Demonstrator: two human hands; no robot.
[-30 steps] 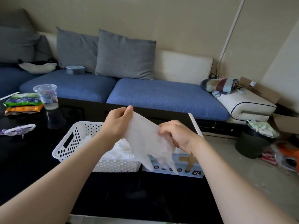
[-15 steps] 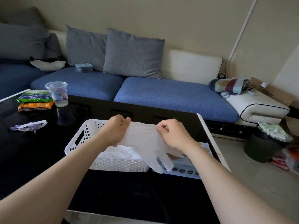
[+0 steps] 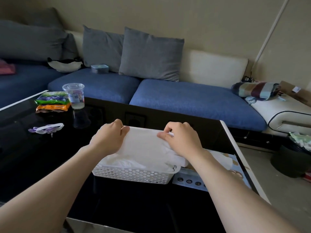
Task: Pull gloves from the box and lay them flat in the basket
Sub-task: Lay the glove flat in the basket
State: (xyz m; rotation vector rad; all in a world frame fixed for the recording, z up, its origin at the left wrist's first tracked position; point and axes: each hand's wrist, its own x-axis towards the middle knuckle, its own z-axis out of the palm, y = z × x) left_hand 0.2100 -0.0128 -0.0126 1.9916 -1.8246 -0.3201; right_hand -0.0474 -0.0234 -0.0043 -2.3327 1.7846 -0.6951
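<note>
A translucent white glove (image 3: pixel 144 143) is stretched over the white perforated basket (image 3: pixel 131 175) on the black table. My left hand (image 3: pixel 109 138) pinches the glove's cuff at its left corner. My right hand (image 3: pixel 180 140) pinches the cuff at its right corner. The glove's fingers trail down toward the basket's near right side, on top of other crumpled white gloves (image 3: pixel 124 163) inside. The light-blue glove box (image 3: pixel 210 174) lies flat just right of the basket, partly hidden by my right forearm.
A clear plastic cup (image 3: pixel 74 95), snack packets (image 3: pixel 52 102) and a purple-white item (image 3: pixel 46 129) sit on the glossy black table (image 3: pixel 42 157) to the left. The table's white right edge (image 3: pixel 239 155) runs beside the box. A blue sofa is behind; a dark bin (image 3: pixel 292 158) stands on the floor.
Both hands have lowered the glove from mid-air down onto the basket, spreading its cuff wider apart. The camera view has tilted down and shifted.
</note>
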